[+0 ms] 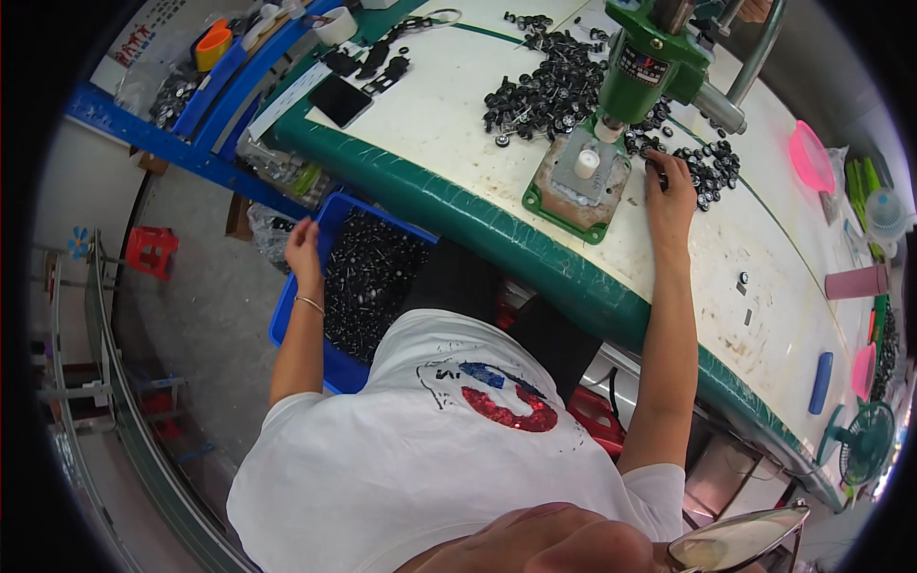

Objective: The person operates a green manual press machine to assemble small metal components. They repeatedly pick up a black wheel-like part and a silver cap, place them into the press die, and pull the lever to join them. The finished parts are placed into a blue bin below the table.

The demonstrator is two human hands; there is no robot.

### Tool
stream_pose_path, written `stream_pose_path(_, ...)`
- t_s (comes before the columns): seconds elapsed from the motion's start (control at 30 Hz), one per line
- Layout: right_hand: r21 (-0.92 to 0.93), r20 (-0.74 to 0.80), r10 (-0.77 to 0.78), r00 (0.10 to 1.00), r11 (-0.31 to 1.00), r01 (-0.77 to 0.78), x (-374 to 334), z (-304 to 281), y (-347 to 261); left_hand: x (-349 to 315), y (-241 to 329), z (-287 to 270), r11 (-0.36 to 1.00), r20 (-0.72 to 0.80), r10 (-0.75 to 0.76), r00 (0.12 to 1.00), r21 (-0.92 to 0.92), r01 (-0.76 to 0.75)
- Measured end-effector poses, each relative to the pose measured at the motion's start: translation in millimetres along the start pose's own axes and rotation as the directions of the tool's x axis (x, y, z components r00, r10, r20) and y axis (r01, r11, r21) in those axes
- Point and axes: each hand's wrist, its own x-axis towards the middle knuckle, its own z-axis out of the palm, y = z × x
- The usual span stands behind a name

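Observation:
My right hand (671, 196) rests on the white table just right of the press. Its fingers are curled, with a small black wheel (663, 180) between thumb and fingertips, at the edge of a pile of black wheels (709, 172). Over the left rim of the blue bin (281, 321) hangs my left hand (304, 256), fingers bent together; whatever they hold, if anything, does not show. Black parts with metal pins (368, 277) fill that bin. The green press (642, 72) stands over a metal base plate (579, 196) carrying a white round piece (586, 163).
A larger heap of black wheels with pins (546, 84) lies behind the press. A phone (340, 100) sits near the table's padded green edge (430, 199). To the right are a pink basket (810, 157), a blue bar (820, 383) and a small fan (864, 442).

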Motion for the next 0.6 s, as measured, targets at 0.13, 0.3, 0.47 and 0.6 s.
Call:
stream_pose_path(0.13,-0.038,-0.012,-0.021,1.000,0.999,0.021,0.1,-1.0,-1.5,-43.7,149.5,82.3,0.944,0.258,0.321,0.911,-0.164,-0.286)
stream_pose_path(0.3,-0.045,-0.022,-0.050,0.998,0.998,0.049,-0.3,0.5,-7.4,-77.4,205.2,177.5,0.874,0.589,0.432,0.683,-0.087,-0.478)
stream_pose_path(0.47,-0.026,-0.038,-0.029,0.999,0.999,0.028,-0.2,-1.8,-10.9,-86.2,201.6,242.9,0.863,0.653,0.434,0.621,-0.102,-0.495)
stream_pose_path(0.6,-0.029,-0.060,-0.042,0.997,0.999,0.040,-1.0,-1.4,-7.8,-90.5,207.0,251.1,0.965,0.701,0.258,0.665,-0.150,-0.216)
